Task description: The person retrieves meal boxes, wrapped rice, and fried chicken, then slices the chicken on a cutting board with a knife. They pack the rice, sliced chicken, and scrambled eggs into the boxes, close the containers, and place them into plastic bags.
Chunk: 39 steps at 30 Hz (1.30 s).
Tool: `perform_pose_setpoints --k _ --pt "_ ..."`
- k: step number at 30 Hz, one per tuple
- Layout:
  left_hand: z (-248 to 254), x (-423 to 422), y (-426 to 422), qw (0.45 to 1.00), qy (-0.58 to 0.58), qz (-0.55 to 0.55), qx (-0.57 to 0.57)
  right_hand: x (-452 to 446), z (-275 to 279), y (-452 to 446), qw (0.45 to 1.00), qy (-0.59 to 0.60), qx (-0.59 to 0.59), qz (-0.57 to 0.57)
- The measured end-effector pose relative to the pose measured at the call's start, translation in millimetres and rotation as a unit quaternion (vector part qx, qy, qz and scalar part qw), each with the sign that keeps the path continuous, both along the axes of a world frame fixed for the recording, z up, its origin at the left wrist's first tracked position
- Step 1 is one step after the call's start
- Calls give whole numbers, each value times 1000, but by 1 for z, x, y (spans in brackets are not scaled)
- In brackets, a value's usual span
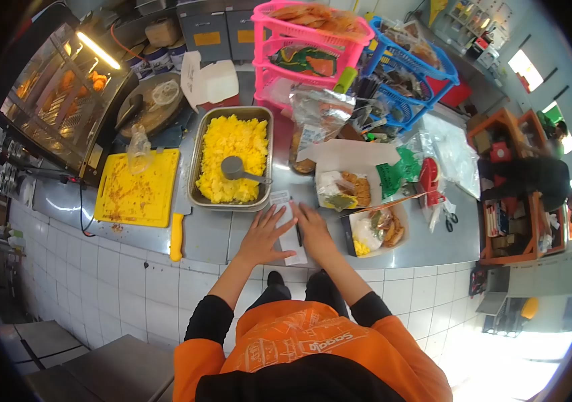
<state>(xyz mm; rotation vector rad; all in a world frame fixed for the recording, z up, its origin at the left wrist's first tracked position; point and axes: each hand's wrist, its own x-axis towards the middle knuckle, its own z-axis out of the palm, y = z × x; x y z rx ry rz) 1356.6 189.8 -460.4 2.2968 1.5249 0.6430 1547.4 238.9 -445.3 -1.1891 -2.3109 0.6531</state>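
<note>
My left hand [266, 234] lies with fingers spread on a narrow white paper slip [294, 256] at the counter's front edge. Beside it, my right hand [314, 231] has its fingers bent around a dark pen [298, 233] over the same slip. Part of the slip is hidden under my hands. Just beyond my left hand stands a metal pan [193, 191] of yellow rice [232, 141], with a grey scoop [233, 167] resting on top. Near my right hand are two open food boxes [327, 203] [349, 234] holding rice and fried pieces.
A yellow cutting board [145, 194] and a yellow-handled knife [176, 238] lie left. Behind the boxes stand pink baskets [259, 50] and a blue rack [403, 120]. A red tape dispenser [429, 177] and scissors [451, 220] are on the right. Another person [534, 181] stands far right.
</note>
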Motion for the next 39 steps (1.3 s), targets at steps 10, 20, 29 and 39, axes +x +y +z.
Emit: perform_pose_setpoints --k 10,20,29,39 --pt "-13 43 46 983 110 124 -82 183 167 66 937 -257 -63 -229" --pt "0 220 -7 947 -260 143 -124 247 66 28 962 -64 -176 -199" --pt "19 199 33 805 -487 67 -331 282 28 27 925 195 -299 -128" --pt "53 180 61 793 -403 122 -440 305 85 24 830 247 -481 -136"
